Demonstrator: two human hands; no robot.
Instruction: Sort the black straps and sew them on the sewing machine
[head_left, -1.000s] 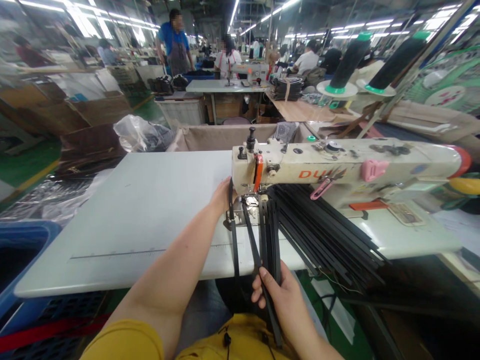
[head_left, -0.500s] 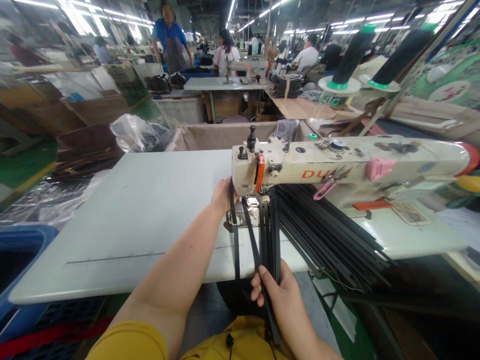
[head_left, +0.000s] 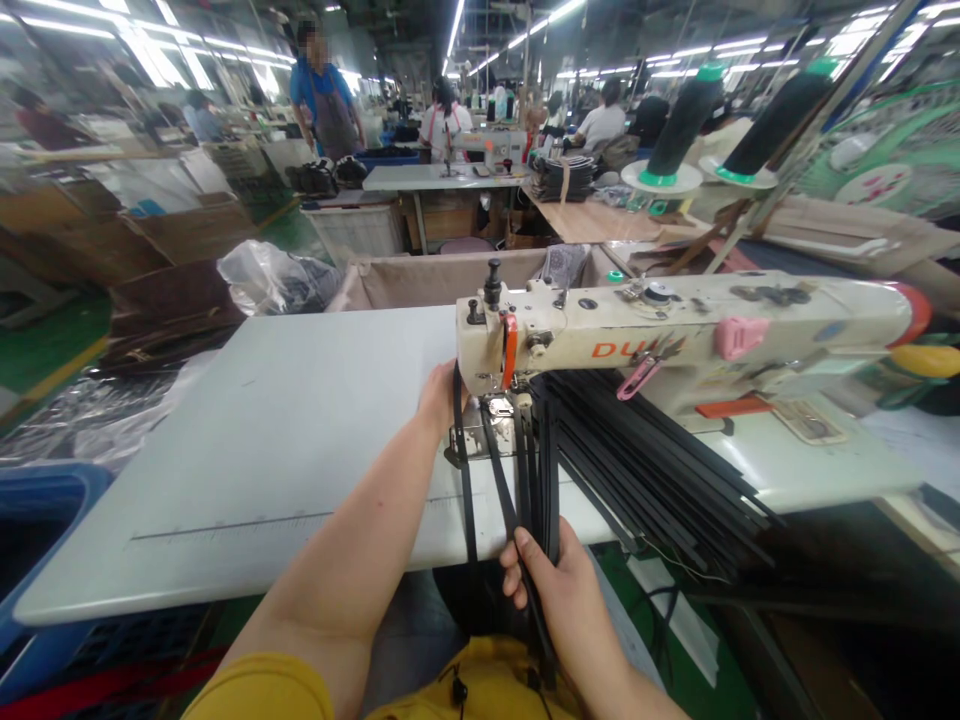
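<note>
Black strips (head_left: 502, 480) are being pinched, seemingly guided, by the near right hand (head_left: 566, 590); farther off, the left hand (head_left: 437, 400) is being partly hidden by the sewing machine (head_left: 675, 310), its grip unclear.

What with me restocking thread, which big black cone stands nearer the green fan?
The right-hand black cone; the other cone stands to its left, farther from the green fan.

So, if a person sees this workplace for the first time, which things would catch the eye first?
Probably the pale sewing machine with orange lettering, reaching in from the right over the white table. Next, the many black strips fanned out under its arm, with more held in the right hand at the table's front edge. Behind the machine, two big dark thread cones stand out on the upper right.
</note>
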